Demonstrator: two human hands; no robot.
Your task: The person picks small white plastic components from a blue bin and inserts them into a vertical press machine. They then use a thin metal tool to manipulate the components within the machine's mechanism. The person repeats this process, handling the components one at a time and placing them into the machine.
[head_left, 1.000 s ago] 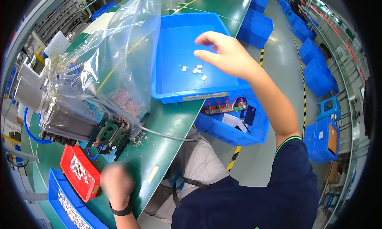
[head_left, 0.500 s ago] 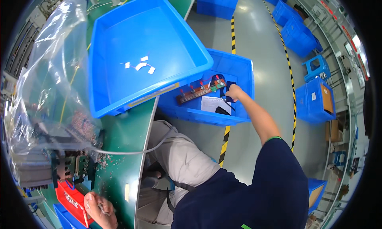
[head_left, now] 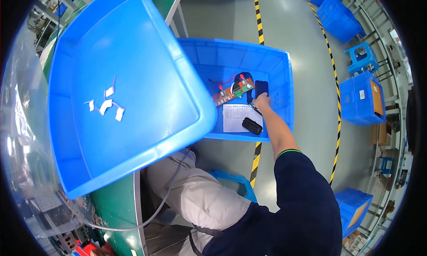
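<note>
Reaching into the blue crate on the floor, my right hand grips the lower end of a black smartphone. Just left of it lies a long brown-and-green circuit board with red-capped parts and red and black wires. Below the board are a printed paper sheet and a small black oblong case resting on it. At the lower left edge, only a bit of my left hand seems to show beside a red bin; its fingers cannot be made out.
A large blue tray holding several small white pieces with thin leads juts over the green table and partly covers the crate. Clear plastic sheeting hangs at left. A grey cable crosses the table edge. A blue stool stands nearby.
The view has shifted, so the tray appears lower and further left. The smartphone has turned and its dark face shows more. My left hand has almost left the picture at the lower edge.
</note>
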